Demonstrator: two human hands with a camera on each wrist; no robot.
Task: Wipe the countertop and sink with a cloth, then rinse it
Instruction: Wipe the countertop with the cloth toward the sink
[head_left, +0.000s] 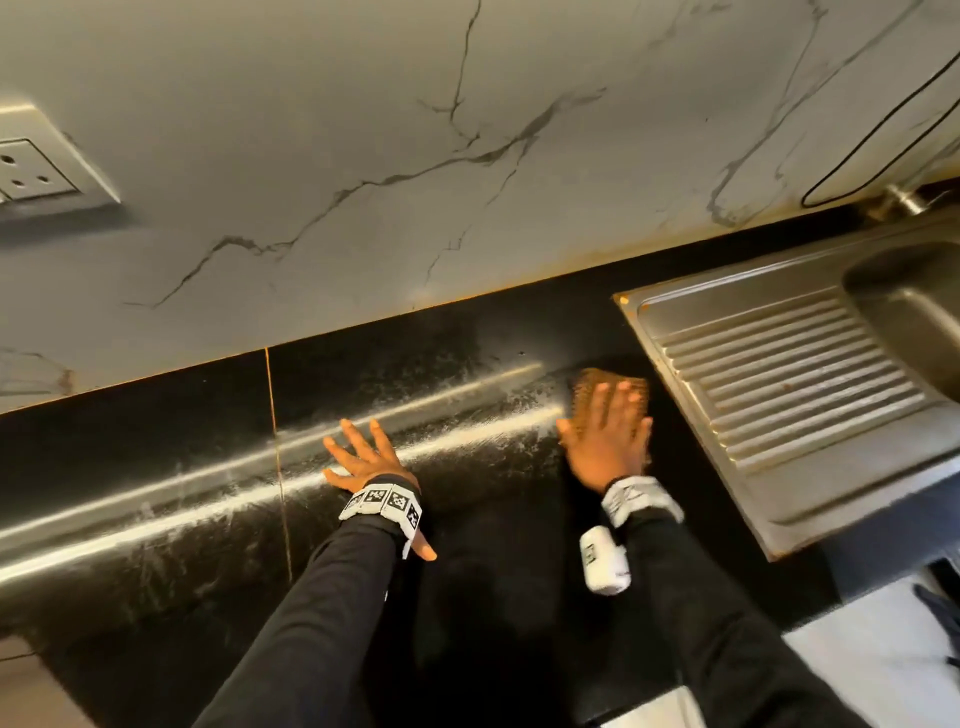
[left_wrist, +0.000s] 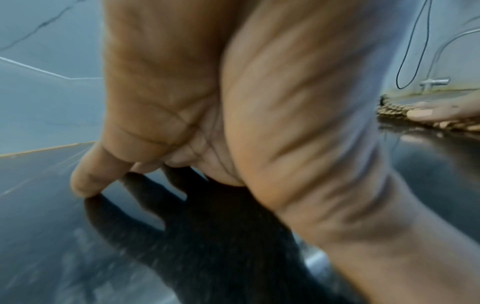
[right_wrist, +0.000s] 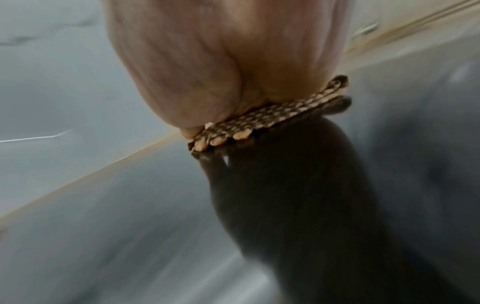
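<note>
Cloth (head_left: 608, 395), brown, woven: flat on black surface (head_left: 493, 597), just beside sink (head_left: 779, 415) drainboard. Right hand (head_left: 608, 441): fingers straight, pressing down on cloth. Left hand (head_left: 363, 457): fingers spread, fingertips on surface, farther from sink, holding nothing. Wet streaks across surface beyond left hand.

Long black sleeves (head_left: 322, 613) run down both arms. White wristbands (head_left: 382, 503) printed with black square codes circle each wrist. A small white device (head_left: 605, 566) hangs at the right wrist.
</note>
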